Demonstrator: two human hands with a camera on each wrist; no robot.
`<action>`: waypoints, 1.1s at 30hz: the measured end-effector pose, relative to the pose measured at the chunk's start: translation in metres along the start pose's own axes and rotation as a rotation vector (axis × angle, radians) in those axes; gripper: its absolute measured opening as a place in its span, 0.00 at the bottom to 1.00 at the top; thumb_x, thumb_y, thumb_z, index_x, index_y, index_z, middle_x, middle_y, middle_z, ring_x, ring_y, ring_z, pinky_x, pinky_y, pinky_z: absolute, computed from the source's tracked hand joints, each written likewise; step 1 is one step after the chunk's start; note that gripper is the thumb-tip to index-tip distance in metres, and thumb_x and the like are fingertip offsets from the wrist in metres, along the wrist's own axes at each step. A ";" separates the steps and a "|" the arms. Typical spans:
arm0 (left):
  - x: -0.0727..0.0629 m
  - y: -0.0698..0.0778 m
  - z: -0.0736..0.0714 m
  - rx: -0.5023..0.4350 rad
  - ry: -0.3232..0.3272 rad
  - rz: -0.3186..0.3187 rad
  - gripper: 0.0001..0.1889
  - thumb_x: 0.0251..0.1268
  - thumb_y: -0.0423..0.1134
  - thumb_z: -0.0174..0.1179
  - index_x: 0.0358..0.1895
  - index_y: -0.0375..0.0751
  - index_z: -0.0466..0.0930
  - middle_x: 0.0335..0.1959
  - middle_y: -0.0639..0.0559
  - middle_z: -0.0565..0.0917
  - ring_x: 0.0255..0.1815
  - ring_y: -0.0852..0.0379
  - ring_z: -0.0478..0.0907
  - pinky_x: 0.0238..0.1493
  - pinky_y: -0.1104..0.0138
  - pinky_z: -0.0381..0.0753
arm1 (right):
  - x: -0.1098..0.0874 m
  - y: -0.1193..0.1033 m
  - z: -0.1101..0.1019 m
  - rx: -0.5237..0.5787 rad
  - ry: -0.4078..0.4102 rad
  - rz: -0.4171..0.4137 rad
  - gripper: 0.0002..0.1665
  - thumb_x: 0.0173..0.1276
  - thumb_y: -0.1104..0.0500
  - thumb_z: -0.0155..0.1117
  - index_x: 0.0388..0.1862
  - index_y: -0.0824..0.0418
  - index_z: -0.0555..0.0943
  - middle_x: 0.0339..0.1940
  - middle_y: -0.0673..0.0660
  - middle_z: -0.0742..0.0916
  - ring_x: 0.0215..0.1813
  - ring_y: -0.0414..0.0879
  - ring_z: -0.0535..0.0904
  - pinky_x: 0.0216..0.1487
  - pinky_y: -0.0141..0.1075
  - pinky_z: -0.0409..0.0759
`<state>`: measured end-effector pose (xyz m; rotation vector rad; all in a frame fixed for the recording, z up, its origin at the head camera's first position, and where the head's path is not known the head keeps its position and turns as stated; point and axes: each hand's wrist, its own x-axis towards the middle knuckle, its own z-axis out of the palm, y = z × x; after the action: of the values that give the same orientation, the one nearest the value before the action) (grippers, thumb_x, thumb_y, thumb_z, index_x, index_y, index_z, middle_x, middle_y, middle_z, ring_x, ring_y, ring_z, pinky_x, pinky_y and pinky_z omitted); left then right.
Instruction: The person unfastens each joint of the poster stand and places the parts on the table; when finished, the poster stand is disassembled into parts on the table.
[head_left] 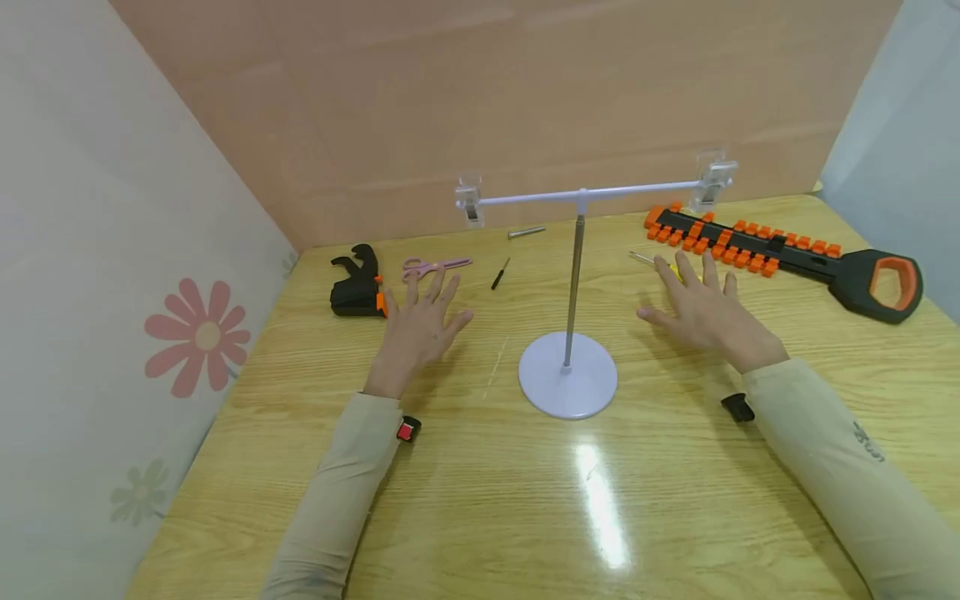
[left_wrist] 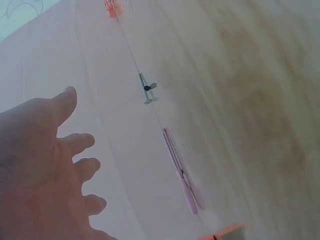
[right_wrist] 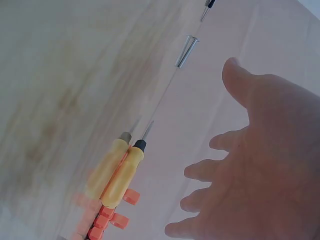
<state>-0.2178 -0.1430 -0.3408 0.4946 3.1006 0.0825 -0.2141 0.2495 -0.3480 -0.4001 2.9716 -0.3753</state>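
Note:
My left hand (head_left: 416,333) is spread with fingers straight and holds nothing. It hovers over the table's left half, its fingertips near purple scissors (head_left: 450,264) and a black clamp (head_left: 356,287) with orange parts. Fingers fanned out, my right hand (head_left: 705,312) is bare too, and it partly hides a yellow-handled screwdriver (head_left: 677,272). That screwdriver's handle (right_wrist: 120,175) shows fully in the right wrist view. Between the hands stands a white display stand (head_left: 567,375) with a round base, a metal pole and a clear clip at each end of its crossbar.
A small black screwdriver (head_left: 498,278) and a metal bolt (head_left: 527,232) lie behind the hands, left of the pole. At the back right lies a long black tool (head_left: 795,254) with rows of orange blocks and a loop handle. A pinkish backdrop (head_left: 487,100) rises behind the table.

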 end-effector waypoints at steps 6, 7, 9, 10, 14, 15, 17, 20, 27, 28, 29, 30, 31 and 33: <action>0.003 0.000 -0.001 -0.036 0.025 -0.008 0.35 0.72 0.65 0.30 0.76 0.53 0.42 0.76 0.52 0.41 0.74 0.39 0.32 0.62 0.36 0.25 | -0.001 0.000 -0.001 0.072 0.040 -0.038 0.49 0.74 0.38 0.42 0.76 0.65 0.36 0.72 0.76 0.43 0.68 0.75 0.28 0.59 0.71 0.36; 0.003 0.001 -0.003 -0.058 0.051 -0.006 0.35 0.73 0.63 0.31 0.76 0.52 0.44 0.76 0.50 0.44 0.74 0.39 0.35 0.62 0.36 0.27 | -0.001 -0.001 -0.001 0.110 0.061 -0.056 0.47 0.75 0.39 0.42 0.76 0.65 0.36 0.73 0.75 0.44 0.70 0.74 0.31 0.61 0.70 0.38; 0.004 0.002 -0.009 -0.111 0.128 0.001 0.33 0.74 0.60 0.33 0.75 0.48 0.52 0.74 0.47 0.55 0.73 0.40 0.44 0.63 0.36 0.31 | 0.000 -0.003 -0.003 0.181 0.120 -0.099 0.45 0.76 0.43 0.41 0.76 0.65 0.35 0.74 0.73 0.46 0.71 0.72 0.39 0.63 0.66 0.45; 0.004 0.002 -0.013 -0.138 0.183 0.011 0.31 0.75 0.58 0.36 0.73 0.46 0.57 0.71 0.45 0.61 0.72 0.40 0.50 0.64 0.35 0.36 | 0.001 -0.005 -0.003 0.215 0.155 -0.123 0.43 0.77 0.45 0.41 0.76 0.65 0.36 0.74 0.73 0.49 0.71 0.71 0.44 0.64 0.64 0.49; -0.001 0.007 -0.033 -0.269 0.405 0.048 0.22 0.74 0.48 0.47 0.63 0.39 0.72 0.60 0.41 0.75 0.62 0.41 0.69 0.63 0.40 0.54 | 0.001 -0.012 -0.006 0.298 0.267 -0.185 0.40 0.77 0.49 0.42 0.76 0.64 0.40 0.72 0.72 0.58 0.68 0.70 0.58 0.59 0.61 0.62; -0.002 0.008 -0.038 -0.311 0.454 0.060 0.21 0.73 0.46 0.49 0.62 0.38 0.73 0.58 0.41 0.77 0.60 0.42 0.71 0.62 0.42 0.60 | 0.001 -0.014 -0.006 0.314 0.285 -0.195 0.39 0.77 0.49 0.42 0.76 0.65 0.41 0.71 0.72 0.60 0.66 0.70 0.60 0.58 0.61 0.65; -0.006 0.012 -0.047 -0.393 0.532 0.086 0.20 0.73 0.44 0.51 0.60 0.36 0.75 0.56 0.39 0.78 0.58 0.41 0.73 0.59 0.47 0.67 | 0.001 -0.017 -0.006 0.342 0.310 -0.211 0.38 0.77 0.50 0.42 0.76 0.66 0.44 0.69 0.73 0.63 0.64 0.69 0.63 0.55 0.60 0.69; -0.012 0.017 -0.061 -0.484 0.638 0.146 0.19 0.72 0.43 0.52 0.58 0.35 0.75 0.54 0.39 0.78 0.56 0.42 0.73 0.57 0.51 0.69 | 0.000 -0.021 -0.006 0.367 0.332 -0.234 0.36 0.78 0.51 0.42 0.74 0.69 0.48 0.66 0.73 0.65 0.61 0.68 0.67 0.53 0.58 0.71; -0.025 0.029 -0.084 -0.526 0.860 0.260 0.17 0.69 0.41 0.55 0.54 0.32 0.75 0.49 0.40 0.76 0.53 0.44 0.71 0.54 0.53 0.68 | 0.002 -0.032 0.000 0.401 0.403 -0.285 0.34 0.78 0.49 0.39 0.72 0.71 0.54 0.61 0.72 0.68 0.56 0.64 0.69 0.52 0.57 0.70; -0.027 0.031 -0.087 -0.533 0.891 0.277 0.17 0.68 0.40 0.55 0.53 0.31 0.75 0.49 0.39 0.76 0.53 0.44 0.71 0.53 0.54 0.68 | 0.003 -0.035 0.001 0.409 0.418 -0.300 0.34 0.78 0.47 0.38 0.72 0.71 0.55 0.60 0.72 0.68 0.56 0.64 0.69 0.52 0.58 0.70; -0.030 0.032 -0.090 -0.544 0.922 0.292 0.17 0.67 0.39 0.56 0.53 0.30 0.75 0.48 0.39 0.76 0.53 0.44 0.71 0.53 0.55 0.68 | 0.003 -0.040 0.003 0.424 0.430 -0.321 0.35 0.78 0.46 0.36 0.71 0.71 0.55 0.59 0.71 0.69 0.55 0.65 0.70 0.52 0.57 0.70; -0.032 0.034 -0.093 -0.560 0.952 0.305 0.17 0.66 0.38 0.57 0.52 0.30 0.75 0.48 0.39 0.76 0.53 0.45 0.71 0.53 0.55 0.68 | 0.004 -0.044 0.006 0.447 0.436 -0.343 0.36 0.78 0.44 0.35 0.71 0.71 0.55 0.58 0.71 0.69 0.54 0.65 0.71 0.51 0.57 0.71; -0.035 0.035 -0.096 -0.569 0.980 0.323 0.16 0.65 0.37 0.58 0.52 0.30 0.76 0.48 0.39 0.76 0.52 0.45 0.72 0.52 0.56 0.68 | 0.005 -0.049 0.008 0.470 0.443 -0.367 0.38 0.77 0.42 0.34 0.71 0.71 0.56 0.58 0.71 0.70 0.53 0.65 0.72 0.51 0.56 0.72; -0.039 0.040 -0.102 -0.589 1.023 0.352 0.16 0.63 0.37 0.58 0.51 0.31 0.77 0.47 0.41 0.77 0.53 0.47 0.72 0.53 0.56 0.68 | 0.006 -0.059 0.012 0.527 0.447 -0.407 0.42 0.74 0.38 0.32 0.70 0.71 0.56 0.56 0.70 0.70 0.52 0.64 0.74 0.49 0.55 0.74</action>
<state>-0.1692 -0.1227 -0.2366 1.2511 3.4655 1.6572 -0.2040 0.1902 -0.3452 -0.9523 2.9885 -1.4155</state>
